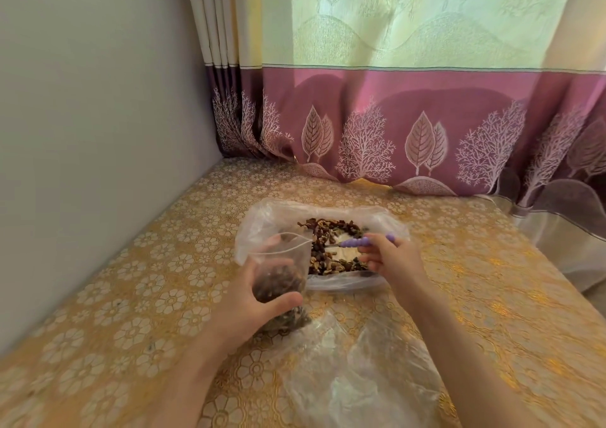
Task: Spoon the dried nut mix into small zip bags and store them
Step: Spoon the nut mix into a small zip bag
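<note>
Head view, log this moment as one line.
left hand grips small zip bag, part filled | right hand holds purple spoon in nut mix | step: scooping

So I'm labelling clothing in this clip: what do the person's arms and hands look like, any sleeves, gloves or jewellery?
Both arms are bare as far as the picture shows them: no sleeves in view. The left hand and right hand wear no gloves, and no rings, watch or bracelets show on them.

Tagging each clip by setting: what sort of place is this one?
Probably a home room, at a table in a corner: a patterned curtain hangs behind, a gold floral tablecloth covers the table, and a plain wall stands at left.
</note>
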A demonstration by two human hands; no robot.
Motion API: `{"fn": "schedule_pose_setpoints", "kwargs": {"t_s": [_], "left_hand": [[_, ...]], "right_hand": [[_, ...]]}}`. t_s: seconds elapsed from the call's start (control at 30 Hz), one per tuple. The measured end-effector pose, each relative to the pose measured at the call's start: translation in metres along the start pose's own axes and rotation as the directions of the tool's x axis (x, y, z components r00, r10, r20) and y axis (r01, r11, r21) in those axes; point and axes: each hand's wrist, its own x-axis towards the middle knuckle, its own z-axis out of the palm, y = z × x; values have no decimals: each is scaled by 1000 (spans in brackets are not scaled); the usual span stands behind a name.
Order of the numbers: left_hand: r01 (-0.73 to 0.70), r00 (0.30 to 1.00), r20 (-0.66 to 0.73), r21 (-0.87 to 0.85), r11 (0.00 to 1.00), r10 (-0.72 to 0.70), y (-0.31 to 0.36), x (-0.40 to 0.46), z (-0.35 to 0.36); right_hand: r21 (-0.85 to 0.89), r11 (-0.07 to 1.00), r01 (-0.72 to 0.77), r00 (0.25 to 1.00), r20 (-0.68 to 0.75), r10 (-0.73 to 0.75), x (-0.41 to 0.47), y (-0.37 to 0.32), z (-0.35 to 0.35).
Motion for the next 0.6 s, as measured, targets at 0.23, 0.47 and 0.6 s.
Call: {"fn": "schedule_pose_setpoints", "kwargs": {"t_s": [0.23,0.47,0.6], "left_hand": [[44,999,-28,107,993,-41,-2,2,4],[41,999,-21,98,994,-39,-8,2,5],[38,999,-2,82,996,-38,-13,2,4]], "right_hand": [[79,995,68,993,-99,-60,0,-6,-9],[65,989,131,979,-167,-119,0,-10,-12],[134,977,163,979,-148,-143,-4,-21,-12]]}}
